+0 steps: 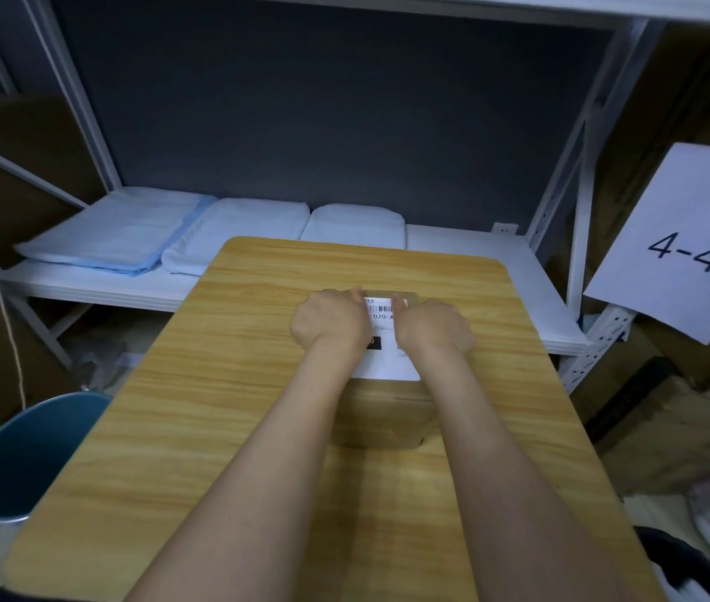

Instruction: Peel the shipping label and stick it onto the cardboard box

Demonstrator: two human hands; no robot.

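Observation:
A small brown cardboard box (381,417) stands on the wooden table (214,384), a little right of centre. A white shipping label (381,328) with a barcode and black print lies flat on the box's top. My left hand (329,325) rests palm down on the label's left side, fingers pointing away. My right hand (433,328) presses palm down on its right side. Both hands hide the label's side edges; its near edge shows at the box's front rim.
A white metal shelf (475,271) behind the table carries folded white and blue cloths (127,236). A blue bin (32,458) stands on the floor at the left. At the right, someone else's fingers hold a white sheet (683,249) printed 4-4. Cardboard boxes are stacked on the right.

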